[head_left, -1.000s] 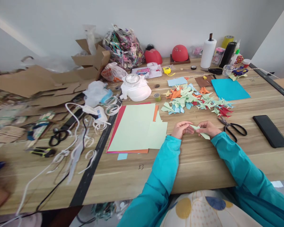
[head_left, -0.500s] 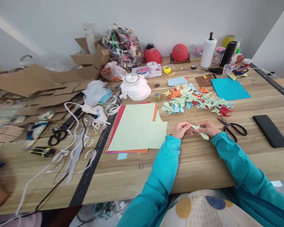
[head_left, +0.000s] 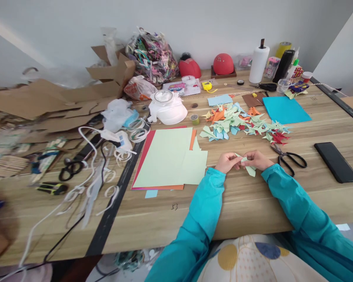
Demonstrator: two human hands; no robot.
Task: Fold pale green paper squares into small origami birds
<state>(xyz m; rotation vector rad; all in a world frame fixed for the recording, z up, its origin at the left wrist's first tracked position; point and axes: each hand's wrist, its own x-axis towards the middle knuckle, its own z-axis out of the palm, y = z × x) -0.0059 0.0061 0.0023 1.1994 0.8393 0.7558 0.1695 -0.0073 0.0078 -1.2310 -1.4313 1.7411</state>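
My left hand [head_left: 227,162] and my right hand [head_left: 257,159] meet over the wooden table [head_left: 253,199], both pinching a small folded piece of pale green paper [head_left: 248,167]. One pointed end of the paper sticks out below my right hand. Just beyond my hands lies a heap of folded paper shapes [head_left: 241,123] in green, blue, orange and red. Left of my left hand sits a stack of coloured paper sheets [head_left: 170,158] with a pale green sheet on top. Both arms wear teal sleeves.
Black scissors [head_left: 290,158] lie right of my right hand, a black phone [head_left: 337,162] farther right. A blue sheet [head_left: 285,110], paper towel roll [head_left: 259,64], white pot [head_left: 167,109], cardboard pieces [head_left: 47,102], cables and another pair of scissors [head_left: 72,169] crowd the far and left sides.
My hands have drawn closer together and the green paper piece has turned, its free tip now pointing more downward. The view has shifted slightly.
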